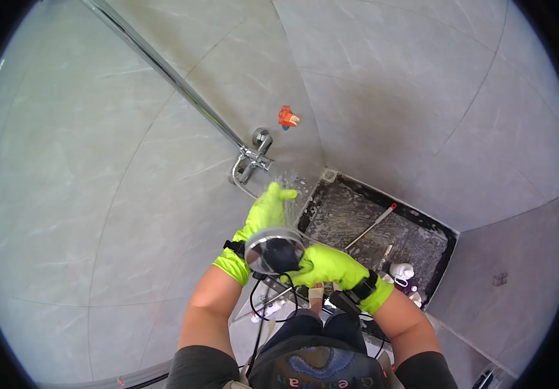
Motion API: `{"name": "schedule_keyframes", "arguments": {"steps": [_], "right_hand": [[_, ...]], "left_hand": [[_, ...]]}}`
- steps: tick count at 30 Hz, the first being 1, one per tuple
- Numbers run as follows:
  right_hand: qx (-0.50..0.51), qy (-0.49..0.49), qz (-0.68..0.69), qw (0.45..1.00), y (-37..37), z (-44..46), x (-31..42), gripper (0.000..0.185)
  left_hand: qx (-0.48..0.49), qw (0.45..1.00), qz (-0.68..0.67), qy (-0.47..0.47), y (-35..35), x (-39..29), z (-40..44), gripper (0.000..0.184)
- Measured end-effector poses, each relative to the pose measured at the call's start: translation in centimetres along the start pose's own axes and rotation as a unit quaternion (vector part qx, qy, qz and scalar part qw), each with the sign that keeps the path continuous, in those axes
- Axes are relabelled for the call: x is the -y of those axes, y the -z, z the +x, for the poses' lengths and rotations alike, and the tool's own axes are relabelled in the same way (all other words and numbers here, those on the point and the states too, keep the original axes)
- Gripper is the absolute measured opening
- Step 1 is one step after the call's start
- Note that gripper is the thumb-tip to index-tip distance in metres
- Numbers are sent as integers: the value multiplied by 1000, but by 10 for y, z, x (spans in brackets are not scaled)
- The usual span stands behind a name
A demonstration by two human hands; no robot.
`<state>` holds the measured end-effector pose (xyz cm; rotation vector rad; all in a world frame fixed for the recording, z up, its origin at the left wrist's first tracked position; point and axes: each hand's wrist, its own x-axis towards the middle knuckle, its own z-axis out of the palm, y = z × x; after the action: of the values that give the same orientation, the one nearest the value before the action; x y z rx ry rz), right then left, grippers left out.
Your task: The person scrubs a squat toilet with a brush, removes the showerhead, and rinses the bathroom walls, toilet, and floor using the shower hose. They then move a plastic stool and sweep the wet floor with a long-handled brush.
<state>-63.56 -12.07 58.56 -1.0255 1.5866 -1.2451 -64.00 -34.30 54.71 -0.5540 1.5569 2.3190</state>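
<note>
In the head view both of my hands wear bright yellow-green rubber gloves. My right hand (pixel 331 264) is closed around the handle of a round chrome shower head (pixel 273 253). Water sprays from it toward the wall and the chrome shower mixer (pixel 255 157). My left hand (pixel 267 211) reaches forward past the shower head, its thumb apart from the other fingers, holding nothing that I can see. It is just below the mixer, in the spray. Part of the left hand and wrist is hidden behind the shower head.
A dark, wet shower tray (pixel 350 214) holds a long stick with a red end (pixel 383 217) and white bottles (pixel 401 271). An orange item (pixel 287 117) hangs on the grey tiled wall. A chrome rail (pixel 175 78) runs up from the mixer. A black cable (pixel 260 311) loops near my waist.
</note>
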Motion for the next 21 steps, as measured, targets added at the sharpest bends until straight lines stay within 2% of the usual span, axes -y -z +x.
{"name": "schedule_keyframes", "arguments": {"steps": [3, 4, 6, 7, 8, 9, 10, 11, 12, 15, 17, 19, 20, 21], "right_hand": [[-2, -63, 128, 990, 5, 19, 11, 26], [-4, -26, 194, 981, 8, 21, 12, 24], [-16, -14, 195, 981, 6, 34, -8, 24], [-14, -17, 183, 983, 6, 37, -13, 24], [-11, -20, 173, 985, 6, 40, -18, 25], [-6, -24, 163, 986, 5, 41, -20, 25], [-9, -32, 149, 988, 2, 43, -22, 26], [-10, -40, 135, 990, -1, 44, -22, 27], [-10, -47, 119, 992, -4, 45, -22, 28], [-51, -22, 150, 987, -19, 49, -40, 32], [-106, 16, 173, 979, -37, 54, -66, 34], [-119, -5, 137, 983, -46, 45, -81, 33], [-125, -15, 120, 985, -49, 40, -89, 33], [-138, -52, 40, 988, -51, 33, -97, 37]], "left_hand": [[211, 962, -169, -32, 44, 28, -25, 55], [183, 966, -177, -40, 46, 36, -34, 64], [49, 986, -135, -80, 17, 30, -61, 85], [46, 981, -151, -109, 4, 28, -72, 97], [137, 946, -263, -130, -9, 29, -80, 99], [143, 951, -210, -176, -9, 35, -86, 88], [-54, 969, 185, -157, -4, 46, -87, 74], [-23, 984, 38, -174, -11, 45, -91, 64], [7, 976, -109, -189, -17, 43, -95, 55], [-82, 988, -56, -122, -12, 39, -97, 39], [-94, 988, -28, -122, -27, 31, -99, 36], [-108, 985, -1, -135, -37, 26, -101, 36], [-117, 979, -56, -160, -38, 25, -99, 36], [-124, 969, -110, -184, -40, 24, -95, 36]]}}
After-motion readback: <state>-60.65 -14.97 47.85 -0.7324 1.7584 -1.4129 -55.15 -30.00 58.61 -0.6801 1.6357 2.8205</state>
